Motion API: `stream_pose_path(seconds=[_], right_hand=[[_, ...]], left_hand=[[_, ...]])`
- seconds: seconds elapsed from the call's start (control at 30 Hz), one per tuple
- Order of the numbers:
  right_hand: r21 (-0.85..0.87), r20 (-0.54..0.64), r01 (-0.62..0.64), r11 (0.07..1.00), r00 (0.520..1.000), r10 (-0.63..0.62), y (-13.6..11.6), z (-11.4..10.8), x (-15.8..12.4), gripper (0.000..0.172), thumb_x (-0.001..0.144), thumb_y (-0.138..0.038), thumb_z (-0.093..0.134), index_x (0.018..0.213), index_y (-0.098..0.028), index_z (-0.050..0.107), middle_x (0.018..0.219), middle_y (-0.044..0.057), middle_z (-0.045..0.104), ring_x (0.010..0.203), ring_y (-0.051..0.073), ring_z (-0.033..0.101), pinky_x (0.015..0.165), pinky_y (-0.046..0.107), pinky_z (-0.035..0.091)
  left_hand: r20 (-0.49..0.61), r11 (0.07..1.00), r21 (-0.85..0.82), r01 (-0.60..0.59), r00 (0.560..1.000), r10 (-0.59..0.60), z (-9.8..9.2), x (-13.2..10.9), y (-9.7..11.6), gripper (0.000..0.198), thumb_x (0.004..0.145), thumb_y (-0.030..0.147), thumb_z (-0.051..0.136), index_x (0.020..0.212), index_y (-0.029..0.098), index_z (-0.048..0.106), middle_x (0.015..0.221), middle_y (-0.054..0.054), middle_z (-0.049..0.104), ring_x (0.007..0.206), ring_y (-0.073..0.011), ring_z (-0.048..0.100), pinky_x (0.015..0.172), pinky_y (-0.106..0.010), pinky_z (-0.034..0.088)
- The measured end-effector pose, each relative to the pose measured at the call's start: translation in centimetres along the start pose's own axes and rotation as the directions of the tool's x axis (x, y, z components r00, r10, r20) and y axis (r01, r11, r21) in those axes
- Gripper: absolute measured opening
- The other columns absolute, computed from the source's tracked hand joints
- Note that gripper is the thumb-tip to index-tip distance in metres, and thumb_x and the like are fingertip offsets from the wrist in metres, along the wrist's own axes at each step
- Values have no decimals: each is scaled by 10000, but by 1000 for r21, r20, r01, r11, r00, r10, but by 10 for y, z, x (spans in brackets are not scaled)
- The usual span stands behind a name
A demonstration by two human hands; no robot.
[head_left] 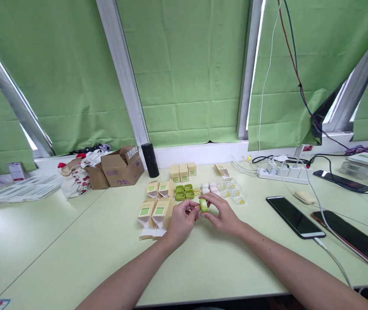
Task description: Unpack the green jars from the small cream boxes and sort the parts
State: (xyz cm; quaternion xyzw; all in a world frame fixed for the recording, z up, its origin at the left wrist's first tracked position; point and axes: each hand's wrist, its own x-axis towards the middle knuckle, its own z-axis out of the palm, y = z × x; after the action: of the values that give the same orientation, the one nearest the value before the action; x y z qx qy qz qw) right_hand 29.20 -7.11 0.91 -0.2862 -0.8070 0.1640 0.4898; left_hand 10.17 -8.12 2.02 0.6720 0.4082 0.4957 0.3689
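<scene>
Between my hands is a small green case (204, 206) with a pale, whitish face, held tilted just above the table. My right hand (222, 214) grips it between thumb and fingers. On its left side, the fingers of my left hand (183, 216) are pinched together; a thin yellowish edge shows there, too small to name. Just beyond lie open green square cases (184, 192), small yellow printed pieces (197, 191), white blocks (209, 187) and clear round containers (232, 190) with yellow centres. Open cardboard boxes (158, 211) with green windows stand beside my left hand.
Closed small boxes (183, 172) and a flattened one (222, 171) lie farther back. A black cylinder (150, 160) and a brown carton (122, 165) stand back left. Phones (295, 216), cables and a white power strip (284, 174) occupy the right side.
</scene>
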Motion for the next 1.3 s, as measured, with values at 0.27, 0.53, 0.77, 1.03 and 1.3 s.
stream_pose_path(seconds=[0.27,0.53,0.77,1.03,1.3], right_hand=[[324,-20,-188,927,978,206,1,8,5,430,910,-363,714,1323,-269,638,1122,80,613,827,177,597,706,322,593],[271,-78,-191,943,973,220,1,2,9,473,972,-386,642,1435,-301,601,1239,98,621,1037,215,637,871,380,599],[57,-175,-147,987,972,155,4,4,5,572,869,-168,642,1418,-287,536,1302,103,659,1171,277,639,919,458,577],[-129,-121,18,991,992,-33,4,4,1,514,902,-114,563,1387,-279,513,1347,122,641,1268,312,597,959,527,577],[-175,-90,62,983,993,-78,5,2,0,522,928,-104,543,1416,-273,469,1359,132,620,1294,306,581,1008,541,568]], left_hand=[[-36,994,92,-54,998,58,1,1,1,176,943,336,619,1039,196,666,756,-11,704,695,-182,695,678,-301,543],[-66,974,206,-94,992,110,-1,2,-5,362,930,331,681,1271,225,624,1115,-86,725,1018,-237,703,929,-402,555],[-91,938,308,-162,976,198,-3,2,-3,398,924,256,681,1313,264,597,1264,-97,608,1226,-259,609,1100,-468,467],[-18,885,398,-240,963,269,-4,5,-2,468,895,210,718,1339,293,597,1340,-79,595,1354,-296,426,1155,-505,401],[-8,859,423,-290,946,323,-4,4,-2,404,923,220,707,1310,292,617,1268,-66,623,1291,-275,470,1115,-461,438]])
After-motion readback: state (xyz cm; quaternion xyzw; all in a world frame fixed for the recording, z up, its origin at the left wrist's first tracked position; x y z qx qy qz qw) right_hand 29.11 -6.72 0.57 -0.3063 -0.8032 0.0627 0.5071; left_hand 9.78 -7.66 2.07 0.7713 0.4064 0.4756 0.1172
